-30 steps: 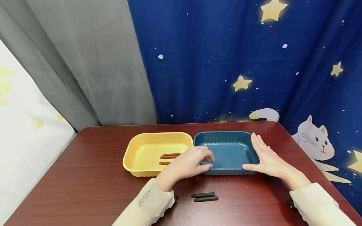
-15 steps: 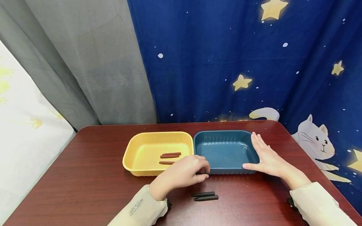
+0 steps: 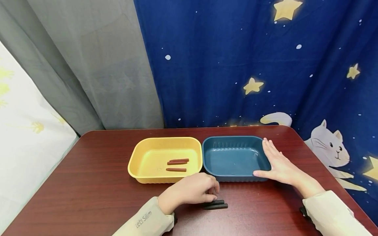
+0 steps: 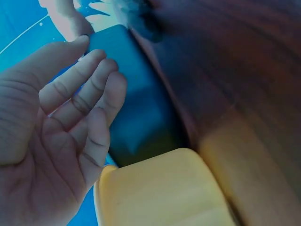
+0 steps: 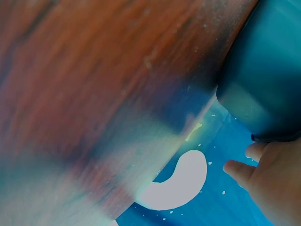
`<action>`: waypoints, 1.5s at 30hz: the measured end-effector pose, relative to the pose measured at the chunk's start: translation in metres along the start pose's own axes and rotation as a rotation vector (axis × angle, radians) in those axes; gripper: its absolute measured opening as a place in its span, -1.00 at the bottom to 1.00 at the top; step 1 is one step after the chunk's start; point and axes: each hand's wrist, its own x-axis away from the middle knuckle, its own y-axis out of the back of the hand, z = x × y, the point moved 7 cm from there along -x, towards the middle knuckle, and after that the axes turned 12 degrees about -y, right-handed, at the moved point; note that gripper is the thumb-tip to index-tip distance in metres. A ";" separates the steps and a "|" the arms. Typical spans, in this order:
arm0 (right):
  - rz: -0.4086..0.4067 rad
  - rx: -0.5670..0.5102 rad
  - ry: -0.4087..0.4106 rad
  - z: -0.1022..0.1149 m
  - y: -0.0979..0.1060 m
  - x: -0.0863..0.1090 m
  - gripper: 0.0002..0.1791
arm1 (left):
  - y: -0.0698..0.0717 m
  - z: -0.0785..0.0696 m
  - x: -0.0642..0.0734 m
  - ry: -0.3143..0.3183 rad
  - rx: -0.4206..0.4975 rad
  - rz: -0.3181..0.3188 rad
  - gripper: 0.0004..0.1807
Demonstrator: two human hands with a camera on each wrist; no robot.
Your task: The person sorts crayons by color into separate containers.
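My left hand (image 3: pixel 192 190) hovers over the table in front of the two bins, its fingers loosely bent and holding nothing. Right below its fingertips lie two black crayons (image 3: pixel 216 206), partly covered by the hand. In the left wrist view the palm of the left hand (image 4: pixel 61 127) faces the camera, bare. My right hand (image 3: pixel 279 167) rests with spread fingers on the right end of a blue bin (image 3: pixel 233 179), thumb at the near rim. Left of it stands a yellow bin (image 3: pixel 162 180), with several reddish-brown crayons (image 3: pixel 176 169) lying inside.
The bins sit side by side on a dark red-brown table (image 3: pixel 88 183). Behind its far edge hang a grey curtain (image 3: pixel 118 82) and a blue curtain (image 3: pixel 206 72) with stars and a cat. White cloth (image 3: pixel 26 131) hangs at the left.
My left hand has moved from the near left corner of the blue bin back toward me, down over the black crayons. The right hand stays on the blue bin.
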 end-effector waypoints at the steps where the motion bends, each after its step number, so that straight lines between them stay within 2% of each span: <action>1: 0.000 -0.001 0.001 0.000 0.000 0.000 0.36 | -0.002 0.000 0.000 -0.003 0.004 0.008 -0.90; 8: -0.003 -0.002 0.008 0.001 -0.001 0.000 0.36 | -0.013 0.002 -0.004 0.003 0.001 0.062 -0.91; 20: -0.009 0.009 0.010 0.001 0.001 0.000 0.36 | -0.020 0.005 -0.009 0.032 0.021 0.137 -0.91; 29: -0.012 0.001 0.009 0.001 0.002 0.001 0.36 | -0.025 0.007 -0.010 0.028 0.080 0.162 -0.85; 37: -0.008 -0.009 0.016 0.003 0.001 0.001 0.34 | -0.024 0.007 -0.010 0.041 0.093 0.168 -0.84; 45: -0.012 -0.005 0.016 0.002 0.001 0.001 0.34 | -0.019 0.007 -0.011 0.042 0.116 0.137 -0.83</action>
